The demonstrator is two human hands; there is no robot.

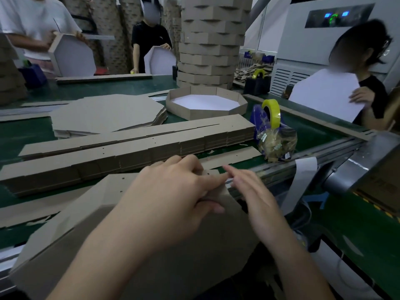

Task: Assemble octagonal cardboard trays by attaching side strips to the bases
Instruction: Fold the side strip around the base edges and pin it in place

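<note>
— What have the fingers got hold of?

— On my feed, the left hand (173,195) has its fingers (212,179) curled, thumb underneath, pinching the end of a side strip (208,172) against the top corner of the base (129,245). The right hand (257,202) is flat, its fingers (242,180) straight and gripping nothing. Its forefinger tip touches that same strip end, right beside the left forefinger.

— And where's the base sitting?

— It's the big brown octagon tilted up toward me, under both wrists, with its far edge at the front of the green counter (307,128). I can't tell what its near edge rests on.

— What's around it?

— Just past the hands a loose strip (236,155) lies flat. Behind that I see a long stack of strips (129,146). Beyond it are a flat stack of octagons (104,113) on the left and a finished tray (203,114), white inside, on the right. A tall column of trays (211,50) stands behind the finished one. A yellow tape roll (275,118) sits on a blue dispenser (259,124) near the counter's right edge. A person in white (32,20), a person in black (149,40) and a person on the right (372,87) each hold a white-faced octagon.
</note>
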